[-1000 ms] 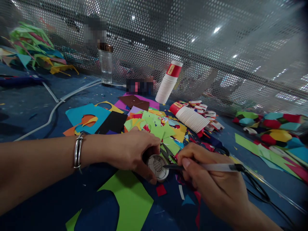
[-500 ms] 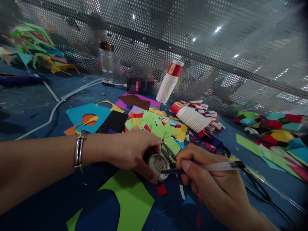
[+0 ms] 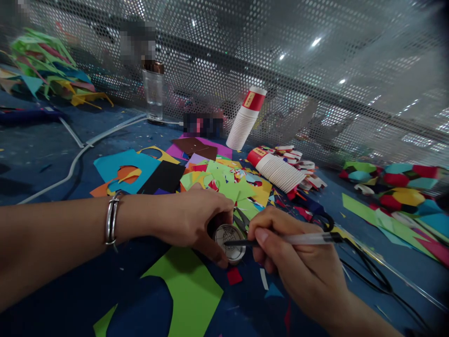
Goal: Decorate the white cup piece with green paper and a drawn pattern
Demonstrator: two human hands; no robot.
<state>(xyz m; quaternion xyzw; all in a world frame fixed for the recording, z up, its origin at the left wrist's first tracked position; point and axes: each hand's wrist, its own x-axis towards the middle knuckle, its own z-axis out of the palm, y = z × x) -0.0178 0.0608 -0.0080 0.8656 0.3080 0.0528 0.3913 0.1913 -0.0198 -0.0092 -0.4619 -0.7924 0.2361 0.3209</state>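
My left hand [image 3: 199,222], with a silver bracelet at its wrist, is curled around a white paper cup [image 3: 238,255], whose round end faces up. Dark pen lines form a drawing on that end; the cup's side is mostly hidden by my fingers. My right hand [image 3: 298,262] pinches a pen [image 3: 301,239] with a translucent barrel and a dark front. Its tip lies over the drawing, seemingly touching it. Dark scissors [image 3: 240,219] lie just behind the cup. A green paper sheet [image 3: 196,285] with a curved cut-out and a small red scrap [image 3: 234,276] lie in front.
Coloured paper scraps [image 3: 224,180] cover the table's middle. Behind them, one stack of paper cups [image 3: 242,127] stands leaning and another stack [image 3: 278,172] lies down. A water glass [image 3: 153,96], a white cable [image 3: 74,164] and a perforated metal screen [image 3: 217,51] are farther back.
The pen tip and my right hand have moved left across the cup's drawn end. My left hand keeps its hold. The whole view has shifted slightly.
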